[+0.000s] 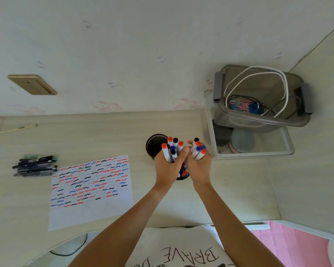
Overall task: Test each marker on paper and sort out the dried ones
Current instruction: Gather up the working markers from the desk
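My left hand (167, 166) grips a bundle of white markers (171, 149) with red, blue and black caps, caps pointing up. My right hand (200, 166) grips a second bundle of markers (198, 150). Both hands are close together over a dark round cup (182, 175) that shows a few marker caps between them. A second black round cup (156, 145) stands just behind my left hand. The test paper (89, 191), a white sheet covered with red, blue and black squiggles, lies on the desk to the left.
A pile of dark pens (35, 166) lies left of the paper. A grey bin (258, 99) with a white cable and paper clips sits on a clear box (285, 149) at the right. A pencil (14, 129) lies far left by the wall.
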